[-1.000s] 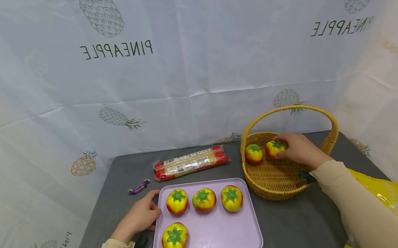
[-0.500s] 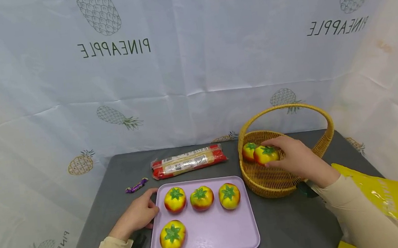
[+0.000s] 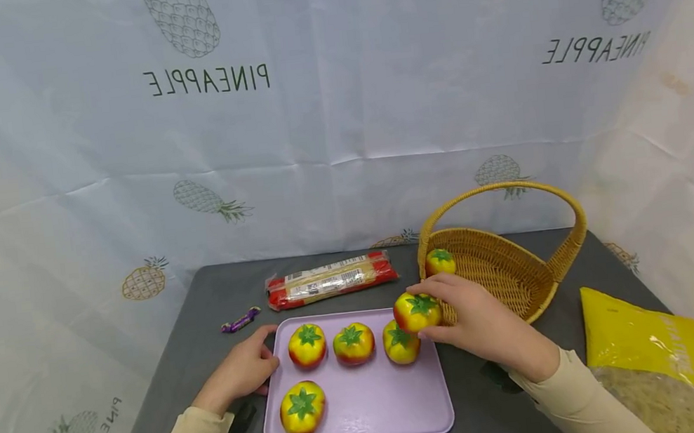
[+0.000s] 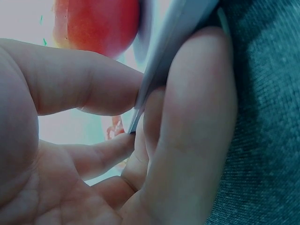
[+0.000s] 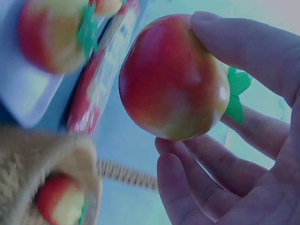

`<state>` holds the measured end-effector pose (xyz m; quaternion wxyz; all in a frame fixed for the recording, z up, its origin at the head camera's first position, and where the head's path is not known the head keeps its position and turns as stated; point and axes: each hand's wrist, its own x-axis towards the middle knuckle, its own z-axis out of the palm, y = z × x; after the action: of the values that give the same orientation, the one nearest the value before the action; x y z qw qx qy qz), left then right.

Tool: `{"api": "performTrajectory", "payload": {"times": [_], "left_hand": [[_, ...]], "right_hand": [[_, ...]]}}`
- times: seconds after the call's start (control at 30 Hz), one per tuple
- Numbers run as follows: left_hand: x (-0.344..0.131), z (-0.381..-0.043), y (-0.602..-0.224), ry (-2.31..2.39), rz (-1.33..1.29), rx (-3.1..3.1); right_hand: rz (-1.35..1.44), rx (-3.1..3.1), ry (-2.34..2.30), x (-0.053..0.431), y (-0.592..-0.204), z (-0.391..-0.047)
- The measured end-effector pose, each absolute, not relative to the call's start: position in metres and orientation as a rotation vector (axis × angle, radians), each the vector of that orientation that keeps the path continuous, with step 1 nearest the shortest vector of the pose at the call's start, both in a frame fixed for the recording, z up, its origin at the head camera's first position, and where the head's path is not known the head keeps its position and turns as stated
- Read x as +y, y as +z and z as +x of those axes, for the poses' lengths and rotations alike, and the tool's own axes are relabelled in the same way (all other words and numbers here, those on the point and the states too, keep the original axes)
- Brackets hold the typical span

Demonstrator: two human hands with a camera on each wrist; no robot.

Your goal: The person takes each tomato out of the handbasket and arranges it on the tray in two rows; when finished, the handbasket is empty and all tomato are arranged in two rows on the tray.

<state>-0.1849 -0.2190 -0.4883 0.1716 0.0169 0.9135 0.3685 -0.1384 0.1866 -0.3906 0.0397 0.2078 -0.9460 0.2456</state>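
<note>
My right hand (image 3: 481, 319) holds a yellow-and-red artificial fruit (image 3: 417, 312) with a green leafy top, thumb and fingers around its sides. In the head view this fruit overlaps the tray's upper right corner and partly hides another one (image 3: 401, 345) there. The lilac tray (image 3: 393, 409) carries several such fruits: a row along its far side and one (image 3: 302, 409) near its front left. My left hand (image 3: 243, 366) pinches the tray's left edge, with the rim between thumb and fingers in the left wrist view (image 4: 140, 101). One more fruit (image 3: 440, 262) sits inside the wicker basket (image 3: 515, 276).
Behind the tray lies a red-ended clear packet (image 3: 331, 281) of pale sticks. A purple-wrapped candy (image 3: 241, 320) is at the left. A yellow bag (image 3: 651, 333) with a clear lower part lies at the right. The basket's tall handle (image 3: 496, 187) arches over it.
My right hand has lifted one fruit out of the basket and carried it left and toward me, over the tray's right side. My left hand has stayed at the tray's edge.
</note>
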Motion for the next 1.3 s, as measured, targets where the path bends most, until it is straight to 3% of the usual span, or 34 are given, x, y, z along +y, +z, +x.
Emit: {"api": "performTrajectory", "payload": {"times": [0.47, 1.3], "left_hand": [[-0.217, -0.186, -0.490, 1.055, 0.050, 2.598], [-0.220, -0.185, -0.488, 1.053, 0.047, 2.601]], "right_hand": [[0.773, -2.900, 0.796, 0.127, -0.422, -0.110], [0.932, -3.001, 0.785, 0.097, -0.455, -0.103]]}}
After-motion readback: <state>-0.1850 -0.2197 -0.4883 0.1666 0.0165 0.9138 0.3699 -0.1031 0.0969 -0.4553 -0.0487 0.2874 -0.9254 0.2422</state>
